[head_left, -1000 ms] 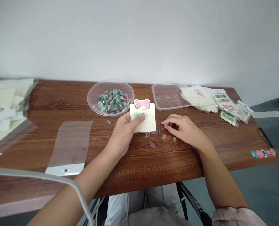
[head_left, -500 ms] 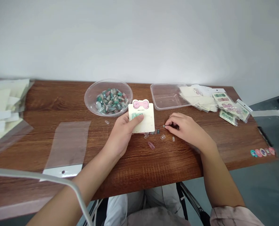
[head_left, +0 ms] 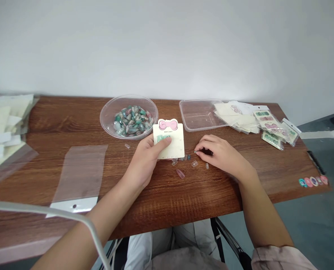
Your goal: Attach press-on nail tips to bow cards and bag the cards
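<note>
My left hand (head_left: 148, 157) grips a cream card (head_left: 174, 146) with a pink bow at its top, thumb pressed across the front. Green press-on nails (head_left: 160, 138) sit in a row on the card, partly under the thumb. To the right, my right hand (head_left: 216, 150) pinches a small press-on nail (head_left: 195, 152) between thumb and fingertips, just above the tabletop. Several loose nails lie between the hands, among them a clear one (head_left: 194, 164) and a pink pointed one (head_left: 180, 173). Some are partly hidden behind the card's lower edge.
A round clear bowl (head_left: 106, 129) of bagged nails stands behind my left hand. Right of it are a clear rectangular tray (head_left: 184, 116), cream cards (head_left: 236, 116) and packed nail sets (head_left: 272, 139). A clear bag (head_left: 84, 168) and stacked cards (head_left: 3, 120) lie left. A white cable (head_left: 71, 215) crosses the front.
Hardly anything differs. The fingertips of my right hand have shifted slightly with the small nail. My left hand keeps the card in the same place.
</note>
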The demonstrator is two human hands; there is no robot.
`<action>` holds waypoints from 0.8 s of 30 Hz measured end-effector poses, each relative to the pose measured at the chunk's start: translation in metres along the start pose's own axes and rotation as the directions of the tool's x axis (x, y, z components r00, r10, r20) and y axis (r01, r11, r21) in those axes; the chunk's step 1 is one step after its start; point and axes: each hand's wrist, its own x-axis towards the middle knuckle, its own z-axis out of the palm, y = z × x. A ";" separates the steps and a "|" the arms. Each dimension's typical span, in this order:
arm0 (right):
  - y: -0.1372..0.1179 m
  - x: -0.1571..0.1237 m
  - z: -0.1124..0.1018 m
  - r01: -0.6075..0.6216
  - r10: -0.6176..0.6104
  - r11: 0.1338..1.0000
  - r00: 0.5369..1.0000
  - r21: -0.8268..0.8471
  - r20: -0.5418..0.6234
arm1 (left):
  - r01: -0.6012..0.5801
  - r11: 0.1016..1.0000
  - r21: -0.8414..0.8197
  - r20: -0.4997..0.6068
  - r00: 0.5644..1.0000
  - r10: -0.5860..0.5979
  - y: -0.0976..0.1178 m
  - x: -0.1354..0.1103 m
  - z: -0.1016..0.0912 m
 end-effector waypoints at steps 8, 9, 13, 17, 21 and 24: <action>-0.001 0.002 0.004 0.019 -0.021 0.999 0.999 -0.042 -0.049 | 0.005 1.000 0.007 0.001 1.000 -0.005 0.002 0.001 0.002; -0.001 0.002 0.004 0.019 -0.021 0.999 0.998 -0.044 -0.053 | 0.007 1.000 0.007 0.000 1.000 -0.007 0.002 0.001 0.002; -0.002 0.002 0.004 0.006 -0.006 1.000 0.998 -0.008 -0.060 | 0.002 1.000 0.008 0.001 1.000 -0.002 0.001 0.000 0.000; -0.002 0.001 -0.001 -0.014 0.021 0.994 0.998 0.109 -0.058 | -0.001 1.000 0.007 0.002 1.000 0.001 0.001 0.000 0.000; -0.002 0.000 -0.007 -0.050 0.046 0.983 0.999 0.175 0.028 | -0.007 1.000 0.009 -0.001 1.000 0.007 0.002 -0.001 0.002; -0.003 0.000 -0.009 -0.050 0.037 0.987 0.996 0.154 0.086 | -0.007 1.000 0.004 -0.001 1.000 0.007 0.002 -0.001 0.002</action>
